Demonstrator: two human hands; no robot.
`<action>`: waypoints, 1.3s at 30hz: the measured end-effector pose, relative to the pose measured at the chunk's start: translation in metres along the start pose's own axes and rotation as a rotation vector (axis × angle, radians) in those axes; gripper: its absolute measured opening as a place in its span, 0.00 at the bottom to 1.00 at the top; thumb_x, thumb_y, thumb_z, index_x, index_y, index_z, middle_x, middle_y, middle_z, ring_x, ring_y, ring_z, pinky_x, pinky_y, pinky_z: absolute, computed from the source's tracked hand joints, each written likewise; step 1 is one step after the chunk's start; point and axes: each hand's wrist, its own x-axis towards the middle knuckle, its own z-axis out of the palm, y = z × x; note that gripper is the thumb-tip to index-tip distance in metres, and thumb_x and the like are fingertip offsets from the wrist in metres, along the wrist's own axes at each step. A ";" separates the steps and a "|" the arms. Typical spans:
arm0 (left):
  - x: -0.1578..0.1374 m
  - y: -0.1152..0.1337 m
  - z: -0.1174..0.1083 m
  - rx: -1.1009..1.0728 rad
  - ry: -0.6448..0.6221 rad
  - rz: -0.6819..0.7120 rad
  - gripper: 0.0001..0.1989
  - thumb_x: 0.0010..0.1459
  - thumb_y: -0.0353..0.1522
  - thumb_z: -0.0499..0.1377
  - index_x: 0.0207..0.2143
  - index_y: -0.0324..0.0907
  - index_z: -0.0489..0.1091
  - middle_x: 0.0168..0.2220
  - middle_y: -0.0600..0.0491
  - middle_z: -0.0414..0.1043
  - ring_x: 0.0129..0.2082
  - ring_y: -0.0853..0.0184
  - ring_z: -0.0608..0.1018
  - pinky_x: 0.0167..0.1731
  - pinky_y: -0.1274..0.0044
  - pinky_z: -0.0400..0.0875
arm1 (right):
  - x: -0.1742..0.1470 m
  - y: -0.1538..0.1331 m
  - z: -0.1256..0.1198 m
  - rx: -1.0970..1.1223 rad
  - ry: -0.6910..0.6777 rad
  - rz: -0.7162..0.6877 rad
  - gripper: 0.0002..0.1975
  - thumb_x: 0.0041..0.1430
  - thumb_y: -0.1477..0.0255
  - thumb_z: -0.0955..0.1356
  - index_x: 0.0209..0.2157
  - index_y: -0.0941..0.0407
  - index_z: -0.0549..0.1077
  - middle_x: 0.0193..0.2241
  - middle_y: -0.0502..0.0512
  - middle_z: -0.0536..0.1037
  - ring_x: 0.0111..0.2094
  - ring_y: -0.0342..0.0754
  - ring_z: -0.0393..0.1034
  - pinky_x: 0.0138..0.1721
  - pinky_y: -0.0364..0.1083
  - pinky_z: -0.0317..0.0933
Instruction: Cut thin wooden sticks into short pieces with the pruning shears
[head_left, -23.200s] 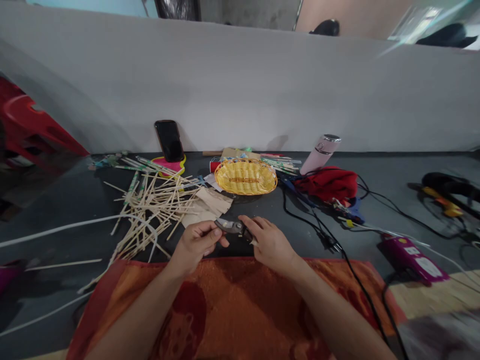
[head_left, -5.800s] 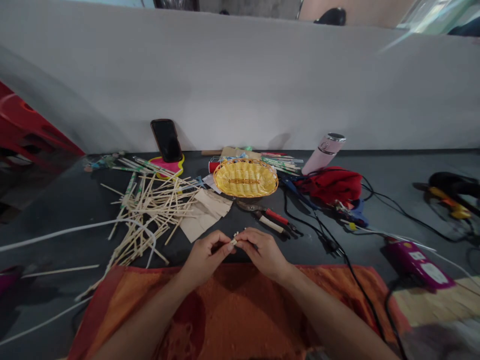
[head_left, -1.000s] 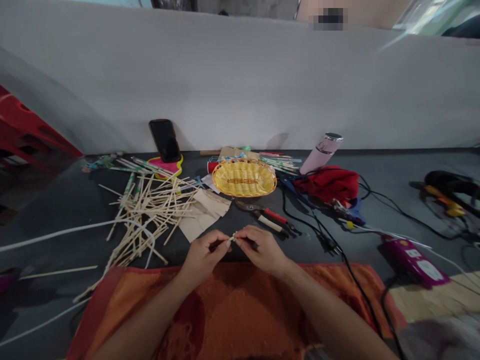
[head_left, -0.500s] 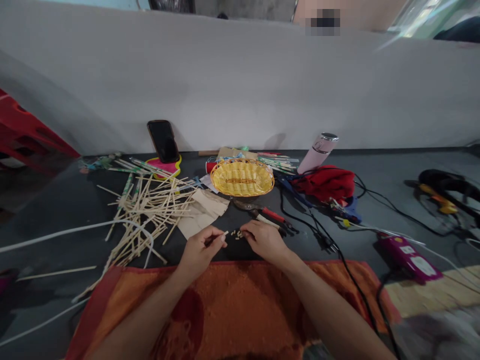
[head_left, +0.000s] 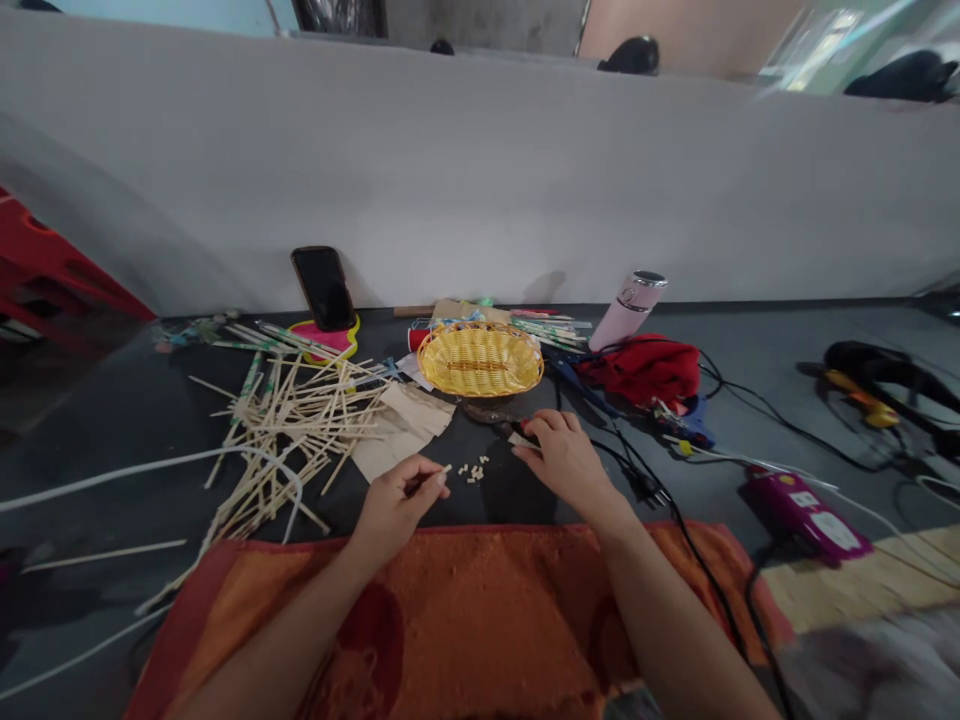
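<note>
Pinching a stubby pale stick piece [head_left: 447,469] in the left hand [head_left: 401,500], with the right hand [head_left: 566,455] at the metal shears [head_left: 489,413].

The left thumb and fingertips are clamped on the piece, its short axis slanting away and rightward; the right fingers curl over the shears' smooth red and white handles, though how firmly cannot be told. Dark curved blades point left and slightly away, just nearer than the glossy woven oval basket [head_left: 480,362], the long axis running down toward the right hand. Half a second ago that hand was over the small blocky bits [head_left: 474,470]; now they lie uncovered on the dark tabletop [head_left: 517,490], beyond the fuzzy orange towel [head_left: 480,590].
</note>
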 end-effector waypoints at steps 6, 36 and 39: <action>0.001 -0.001 0.000 0.000 0.004 0.012 0.11 0.57 0.39 0.57 0.33 0.41 0.72 0.27 0.54 0.77 0.29 0.67 0.76 0.30 0.79 0.66 | 0.001 0.002 0.006 -0.065 -0.076 0.008 0.07 0.56 0.67 0.71 0.34 0.55 0.72 0.43 0.60 0.72 0.46 0.55 0.64 0.45 0.51 0.60; 0.002 0.006 -0.011 -0.495 0.212 -0.026 0.11 0.56 0.39 0.61 0.33 0.39 0.70 0.27 0.52 0.76 0.19 0.77 0.61 0.20 0.82 0.55 | -0.008 -0.039 -0.008 0.267 -0.132 -0.231 0.32 0.47 0.84 0.61 0.55 0.54 0.66 0.65 0.59 0.49 0.61 0.58 0.50 0.57 0.60 0.50; 0.002 0.007 -0.013 -0.539 0.251 -0.003 0.10 0.57 0.38 0.61 0.33 0.39 0.70 0.27 0.52 0.75 0.19 0.77 0.61 0.20 0.82 0.55 | -0.011 -0.045 -0.004 0.131 -0.198 -0.259 0.36 0.43 0.85 0.61 0.57 0.53 0.64 0.67 0.58 0.42 0.62 0.61 0.47 0.56 0.62 0.50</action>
